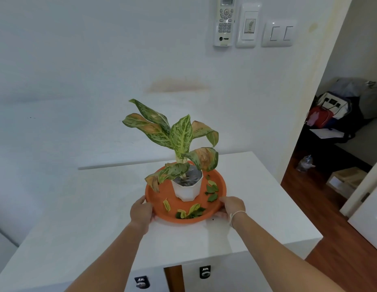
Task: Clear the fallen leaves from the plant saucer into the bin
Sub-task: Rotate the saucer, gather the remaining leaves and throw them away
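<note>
An orange round saucer (160,198) rests on a white cabinet top (99,207). In its middle stands a white pot (187,190) with a speckled green plant (180,135) whose leaves have brown patches. Several fallen green and yellow leaves (191,211) lie on the saucer's near and right side. My left hand (141,211) grips the saucer's left rim. My right hand (233,207) grips its right rim, with a white string around the wrist. No bin is in view.
A white wall stands close behind the plant, with a remote holder (224,21) and switches (278,33) high up. Right of the cabinet, a doorway opens onto a wooden floor (309,197) with bags (335,112) and a box (345,179). Two black knobs (205,271) sit on the cabinet front.
</note>
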`<state>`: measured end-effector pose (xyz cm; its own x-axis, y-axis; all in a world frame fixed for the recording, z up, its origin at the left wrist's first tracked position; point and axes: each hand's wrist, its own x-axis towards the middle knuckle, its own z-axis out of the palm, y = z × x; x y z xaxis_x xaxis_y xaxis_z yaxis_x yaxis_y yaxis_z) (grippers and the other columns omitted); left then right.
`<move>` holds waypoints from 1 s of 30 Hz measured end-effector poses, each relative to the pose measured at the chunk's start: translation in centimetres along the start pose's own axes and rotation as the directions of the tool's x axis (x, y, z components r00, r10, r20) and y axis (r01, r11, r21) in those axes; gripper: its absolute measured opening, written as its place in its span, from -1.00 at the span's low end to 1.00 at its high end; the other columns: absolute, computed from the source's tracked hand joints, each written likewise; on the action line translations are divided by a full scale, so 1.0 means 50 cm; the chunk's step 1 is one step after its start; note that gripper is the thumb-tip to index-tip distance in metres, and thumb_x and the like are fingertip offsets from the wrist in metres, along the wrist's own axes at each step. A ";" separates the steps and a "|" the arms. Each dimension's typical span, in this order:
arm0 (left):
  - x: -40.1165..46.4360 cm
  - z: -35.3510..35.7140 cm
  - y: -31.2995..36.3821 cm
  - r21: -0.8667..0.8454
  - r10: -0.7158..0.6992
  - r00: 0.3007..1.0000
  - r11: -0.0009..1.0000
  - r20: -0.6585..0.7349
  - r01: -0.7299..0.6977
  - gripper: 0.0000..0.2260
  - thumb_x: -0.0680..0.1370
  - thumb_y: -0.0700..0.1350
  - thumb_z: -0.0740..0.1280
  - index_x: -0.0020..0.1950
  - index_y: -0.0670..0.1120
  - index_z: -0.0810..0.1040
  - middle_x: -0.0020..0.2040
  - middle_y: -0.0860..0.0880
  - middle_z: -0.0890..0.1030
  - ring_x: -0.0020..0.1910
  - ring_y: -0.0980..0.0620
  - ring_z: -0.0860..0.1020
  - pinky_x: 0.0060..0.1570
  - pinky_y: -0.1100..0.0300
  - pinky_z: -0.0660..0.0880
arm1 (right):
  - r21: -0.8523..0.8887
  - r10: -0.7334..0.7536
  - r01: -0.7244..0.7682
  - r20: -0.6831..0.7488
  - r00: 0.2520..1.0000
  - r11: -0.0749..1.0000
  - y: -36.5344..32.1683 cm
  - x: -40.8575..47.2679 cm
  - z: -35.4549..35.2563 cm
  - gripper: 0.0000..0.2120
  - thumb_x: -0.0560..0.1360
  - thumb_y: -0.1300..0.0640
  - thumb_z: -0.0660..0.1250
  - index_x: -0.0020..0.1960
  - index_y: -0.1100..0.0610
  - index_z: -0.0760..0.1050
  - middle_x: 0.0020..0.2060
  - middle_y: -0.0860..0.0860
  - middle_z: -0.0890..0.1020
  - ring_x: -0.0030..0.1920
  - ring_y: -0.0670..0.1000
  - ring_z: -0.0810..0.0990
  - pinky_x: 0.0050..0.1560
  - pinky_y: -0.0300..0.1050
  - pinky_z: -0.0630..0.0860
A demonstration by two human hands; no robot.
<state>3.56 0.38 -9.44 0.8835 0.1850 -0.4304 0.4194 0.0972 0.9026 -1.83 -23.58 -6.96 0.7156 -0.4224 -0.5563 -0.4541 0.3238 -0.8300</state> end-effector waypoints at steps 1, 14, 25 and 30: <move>-0.003 0.003 -0.001 -0.009 0.002 1.000 1.000 -0.001 -0.002 -0.47 0.46 -0.39 0.15 0.43 -0.15 0.35 -0.19 -0.18 0.58 -0.41 -0.09 0.44 -0.38 0.11 0.45 | 0.016 0.001 -0.001 -0.006 1.000 1.000 0.002 0.002 0.002 -0.87 0.47 0.37 0.23 -0.25 0.30 0.45 -0.36 0.17 0.57 -0.36 0.13 0.56 -0.44 -0.02 0.60; -0.008 0.025 -0.013 -0.062 -0.023 0.998 0.998 0.066 0.027 -0.46 0.48 -0.37 0.21 0.45 -0.08 0.31 0.25 -0.14 0.55 0.14 -0.24 0.59 0.13 -0.16 0.56 | 0.104 0.014 -0.011 -0.025 1.000 0.995 0.046 -0.014 0.036 -0.87 0.43 0.32 0.23 -0.25 0.31 0.51 -0.32 0.18 0.61 -0.20 0.25 0.63 0.07 0.26 0.57; -0.004 0.020 0.007 0.009 -0.073 0.996 0.997 0.053 0.073 -0.41 0.51 -0.41 0.12 0.51 -0.07 0.20 0.31 -0.11 0.47 0.16 -0.22 0.57 0.14 -0.21 0.54 | 0.097 0.027 -0.030 0.035 0.999 0.995 0.031 -0.013 0.009 -0.87 0.49 0.34 0.25 -0.24 0.30 0.47 -0.33 0.21 0.58 -0.35 0.14 0.58 -0.40 -0.05 0.62; -0.016 0.021 0.009 -0.013 -0.067 0.996 0.998 0.057 0.068 -0.42 0.53 -0.40 0.12 0.53 -0.08 0.15 0.34 -0.14 0.46 0.15 -0.23 0.57 0.15 -0.19 0.53 | 0.081 0.019 -0.020 0.019 1.000 0.997 0.028 -0.006 0.008 -0.86 0.50 0.33 0.25 -0.24 0.28 0.44 -0.33 0.20 0.56 -0.37 0.14 0.57 -0.45 -0.06 0.61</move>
<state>3.27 -0.75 -8.66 0.8636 0.1222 -0.4891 0.4759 0.1223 0.8709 -2.48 -22.67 -7.96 0.7168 -0.4001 -0.5711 -0.4244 0.3995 -0.8126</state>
